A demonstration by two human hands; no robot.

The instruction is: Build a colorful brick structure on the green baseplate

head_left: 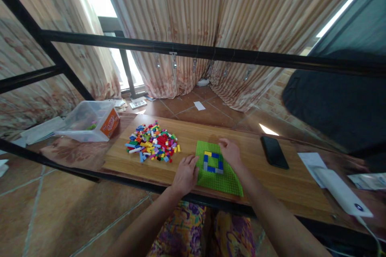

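Note:
A green studded baseplate (229,182) lies on the wooden board in front of me. On it, blue, yellow and pale grey bricks form a small square ring (221,164) with green studs showing in its middle. My left hand (184,174) is at the plate's left edge, its fingers bent and closed against that edge. Over the plate's far right corner is my right hand (230,153), fingers curled together. Whatever its fingertips may hold is hidden. A loose pile of mixed coloured bricks (155,142) is spread to the left of my left hand.
A clear plastic box (80,122) with an orange label stands beyond the pile at the left. On the right lie a black phone (274,152) and a white device (345,192) with a cable. A black metal rail (193,50) crosses in front of the curtains.

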